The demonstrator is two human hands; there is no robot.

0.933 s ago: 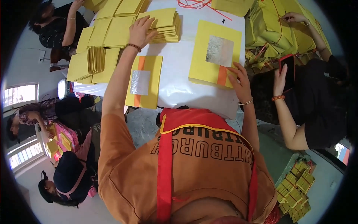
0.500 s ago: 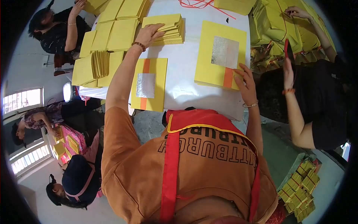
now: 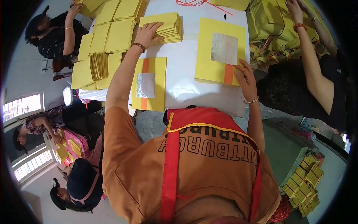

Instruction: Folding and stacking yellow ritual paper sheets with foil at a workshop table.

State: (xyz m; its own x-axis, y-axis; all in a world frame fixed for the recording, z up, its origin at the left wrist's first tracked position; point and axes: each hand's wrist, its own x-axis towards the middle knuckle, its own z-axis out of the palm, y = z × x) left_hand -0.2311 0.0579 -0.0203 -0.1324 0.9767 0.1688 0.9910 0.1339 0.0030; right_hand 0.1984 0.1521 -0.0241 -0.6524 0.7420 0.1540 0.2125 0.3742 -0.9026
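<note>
My left hand (image 3: 148, 35) lies with fingers stretched out over the left end of a pile of folded yellow paper (image 3: 167, 23). At the right, my right hand (image 3: 247, 77) has its fingers apart and slightly bent, touching the lower right edge of a stack of flat yellow paper sheets (image 3: 205, 48). A silver foil square and an orange strip mark the top sheet. Between my arms, near the table's front edge, lies yellow paper (image 3: 159, 80) with a similar foil square (image 3: 145, 85) and orange strip. My left forearm passes along its left side.
Several folded yellow paper bundles (image 3: 121, 35) fill the white table's (image 3: 182, 71) left side. Red plastic ribbon (image 3: 194, 3) lies at the far edge. A co-worker's arm (image 3: 311, 56) reaches over tied yellow bundles (image 3: 266, 22) at the right. More bundles (image 3: 304, 183) are stacked at lower right.
My hands stay nearly in place, the view having shifted slightly. The co-worker at the right has raised an arm toward the tied bundles; the dark flat object in that hand no longer shows.
</note>
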